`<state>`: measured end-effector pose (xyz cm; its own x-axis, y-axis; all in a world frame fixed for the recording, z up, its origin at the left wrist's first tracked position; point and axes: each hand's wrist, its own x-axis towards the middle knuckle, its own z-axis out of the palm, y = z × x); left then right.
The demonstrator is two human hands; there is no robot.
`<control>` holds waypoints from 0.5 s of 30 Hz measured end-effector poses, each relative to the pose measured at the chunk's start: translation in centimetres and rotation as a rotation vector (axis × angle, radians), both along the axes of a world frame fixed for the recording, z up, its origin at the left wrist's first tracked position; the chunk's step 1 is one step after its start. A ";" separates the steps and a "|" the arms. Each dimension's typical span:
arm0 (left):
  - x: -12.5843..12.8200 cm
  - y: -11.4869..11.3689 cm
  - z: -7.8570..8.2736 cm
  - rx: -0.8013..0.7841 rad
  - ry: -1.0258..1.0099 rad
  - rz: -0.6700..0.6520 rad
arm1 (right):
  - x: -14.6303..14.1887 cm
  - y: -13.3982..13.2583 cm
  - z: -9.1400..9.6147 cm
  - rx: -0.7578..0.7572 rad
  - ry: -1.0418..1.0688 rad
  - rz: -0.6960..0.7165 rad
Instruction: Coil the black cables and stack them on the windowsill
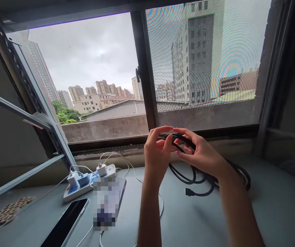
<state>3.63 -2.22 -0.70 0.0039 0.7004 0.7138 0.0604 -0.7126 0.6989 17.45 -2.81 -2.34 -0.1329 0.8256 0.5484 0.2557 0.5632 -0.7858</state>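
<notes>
Both of my hands are raised above the table, close together in front of the window. My left hand (pixel 157 145) curls its fingers and thumb around one side of a looped black cable (pixel 185 140). On the other side, my right hand (pixel 200 151) grips the same loops between thumb and fingers. More turns of this cable hang below and behind my right wrist. One end, with a black rectangular plug (pixel 189 192), dangles under the hands. The fingertips of the two hands nearly meet at the top.
At left on the table (pixel 178 226) stands a white power strip (pixel 88 185) with several chargers plugged in. A dark-screened phone (pixel 65 223) and a pixelated device (pixel 108 202) lie before it, among white cords. A metal shelf frame (pixel 57 147) rises at left. Brown ring-patterned pieces (pixel 3 214) lie far left.
</notes>
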 end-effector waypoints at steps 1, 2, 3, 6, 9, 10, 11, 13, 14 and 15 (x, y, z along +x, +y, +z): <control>-0.2 0.0 0.0 0.042 0.030 0.053 | 0.1 0.2 -0.1 0.016 0.006 -0.016; -0.5 0.0 0.1 0.092 0.068 0.121 | 0.2 0.4 -0.2 0.037 0.008 -0.040; -0.8 -0.1 0.2 0.146 0.114 0.192 | 0.2 0.6 -0.2 0.058 -0.001 -0.068; -2.1 -0.6 0.5 0.238 0.299 0.256 | 0.4 0.8 -0.1 0.125 -0.082 -0.153; -2.8 -0.5 0.3 0.119 0.466 0.064 | 0.3 0.6 0.1 0.217 -0.140 -0.221; -2.8 -0.2 0.1 0.058 0.486 0.004 | 0.3 0.4 0.1 0.249 -0.143 -0.243; -2.7 0.2 -0.2 0.006 0.484 -0.027 | 0.2 0.2 0.2 0.275 -0.140 -0.265; -2.5 1.2 -0.7 -0.054 0.431 0.014 | 0.1 -0.1 0.3 0.318 -0.107 -0.314; -2.4 1.7 -1.0 -0.062 0.397 0.069 | 0.1 -0.3 0.3 0.338 -0.077 -0.341; -2.3 2.3 -1.2 -0.065 0.356 0.112 | 0.1 -0.5 0.4 0.361 -0.037 -0.367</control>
